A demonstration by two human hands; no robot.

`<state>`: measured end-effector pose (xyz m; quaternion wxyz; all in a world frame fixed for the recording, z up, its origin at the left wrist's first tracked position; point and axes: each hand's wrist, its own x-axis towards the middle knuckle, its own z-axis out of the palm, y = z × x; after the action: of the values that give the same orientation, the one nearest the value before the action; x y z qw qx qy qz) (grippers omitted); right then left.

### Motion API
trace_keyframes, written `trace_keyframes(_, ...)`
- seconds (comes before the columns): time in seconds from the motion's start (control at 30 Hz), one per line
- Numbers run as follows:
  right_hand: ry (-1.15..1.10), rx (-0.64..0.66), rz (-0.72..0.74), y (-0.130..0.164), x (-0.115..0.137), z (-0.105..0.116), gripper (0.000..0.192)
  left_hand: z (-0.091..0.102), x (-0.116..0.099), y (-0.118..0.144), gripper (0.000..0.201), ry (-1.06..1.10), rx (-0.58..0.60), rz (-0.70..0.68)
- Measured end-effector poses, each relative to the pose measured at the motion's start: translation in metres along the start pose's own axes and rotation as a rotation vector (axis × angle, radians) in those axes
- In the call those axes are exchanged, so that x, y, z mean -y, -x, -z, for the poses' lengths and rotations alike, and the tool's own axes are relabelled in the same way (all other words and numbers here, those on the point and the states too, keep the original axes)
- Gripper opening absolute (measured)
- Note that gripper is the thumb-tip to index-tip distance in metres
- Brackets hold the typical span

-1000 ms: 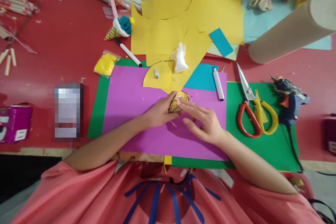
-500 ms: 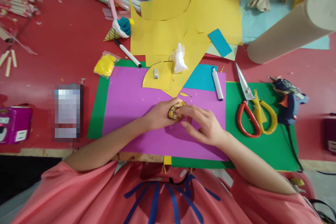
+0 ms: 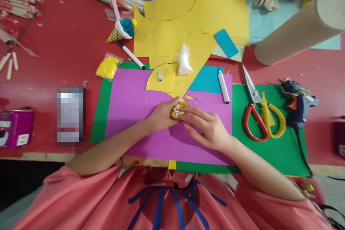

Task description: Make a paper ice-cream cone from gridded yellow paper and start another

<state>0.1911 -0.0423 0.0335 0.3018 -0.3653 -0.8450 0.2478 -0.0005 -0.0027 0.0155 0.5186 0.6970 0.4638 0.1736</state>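
My left hand (image 3: pixel 163 115) grips a small yellow paper cone (image 3: pixel 178 110) with dark lines, held just over the purple sheet (image 3: pixel 140 115). The fingertips of my right hand (image 3: pixel 210 129) press on the cone's open end, where a bit of white shows. The rest of the cone is hidden by my fingers. A small yellow scrap (image 3: pixel 189 97) lies just beyond the cone.
Scissors (image 3: pixel 256 111) and a blue glue gun (image 3: pixel 296 102) lie right on the green sheet (image 3: pixel 280 151). White markers (image 3: pixel 223 86) (image 3: pixel 131 55), a white wad (image 3: pixel 183 60), yellow sheets (image 3: pixel 210 7), a finished paper ice-cream cone (image 3: pixel 121 30), a yellow bag (image 3: pixel 107 67) and a cardboard tube (image 3: pixel 299 28) lie beyond.
The cone came down from a tilted, raised position toward the purple sheet, and my right fingers have closed in on its open end. The hands shifted slightly.
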Motion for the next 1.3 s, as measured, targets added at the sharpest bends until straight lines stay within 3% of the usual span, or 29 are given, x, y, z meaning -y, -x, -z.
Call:
trace_keyframes(0.23,-0.043,0.049,-0.066,-0.0001,0.002,-0.0009,0.036,0.0005,-0.0016,-0.0002,0.024,-0.058,0.028,0.032)
trace_keyframes(0.43,-0.05,0.024,-0.022,-0.0006,0.0026,-0.0066,0.031,-0.0007,0.0003,-0.0001,0.024,-0.079,0.046,-0.002)
trace_keyframes(0.57,-0.049,0.034,-0.044,-0.0007,0.0039,-0.0073,0.033,-0.0016,0.0,-0.0001,0.023,-0.068,0.033,-0.022)
trace_keyframes(0.77,-0.06,0.104,-0.083,-0.0005,0.0025,-0.0043,0.038,-0.0008,-0.0003,-0.0011,0.024,-0.033,-0.02,0.059)
trace_keyframes(1.3,-0.06,0.055,-0.118,0.0017,-0.0058,-0.006,0.015,-0.0023,0.0022,-0.0008,0.024,-0.013,-0.007,0.002)
